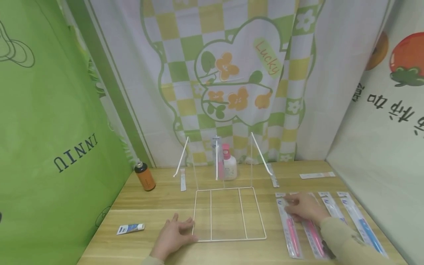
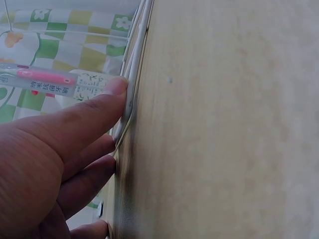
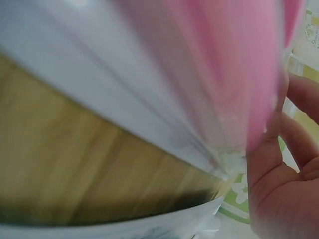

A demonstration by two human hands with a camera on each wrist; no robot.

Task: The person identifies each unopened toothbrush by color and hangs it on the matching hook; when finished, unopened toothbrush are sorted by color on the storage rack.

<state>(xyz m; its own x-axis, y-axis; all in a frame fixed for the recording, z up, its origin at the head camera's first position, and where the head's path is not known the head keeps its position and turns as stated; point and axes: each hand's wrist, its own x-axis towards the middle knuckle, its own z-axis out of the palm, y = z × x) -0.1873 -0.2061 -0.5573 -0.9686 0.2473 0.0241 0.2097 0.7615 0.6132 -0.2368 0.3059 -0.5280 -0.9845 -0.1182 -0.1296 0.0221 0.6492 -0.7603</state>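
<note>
- Lower right: four packs (image 1: 352, 209), toothbrushes (image 1: 293, 237) inside
- Centre: fifth pack (image 1: 220, 162)
- Left, centre: two bottles (image 1: 145, 178)
- Left hand (image 1: 173, 234): fingers spread, touching rack (image 1: 232, 240)
- Right hand (image 1: 306, 208): fingers bent over packs; hold unclear

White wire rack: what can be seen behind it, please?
Behind the rack are a white bottle with a pink cap and, farther back, a patterned cloth. In the head view, a packaged pink toothbrush covers the bottle's left edge, so that part is hidden.
</note>
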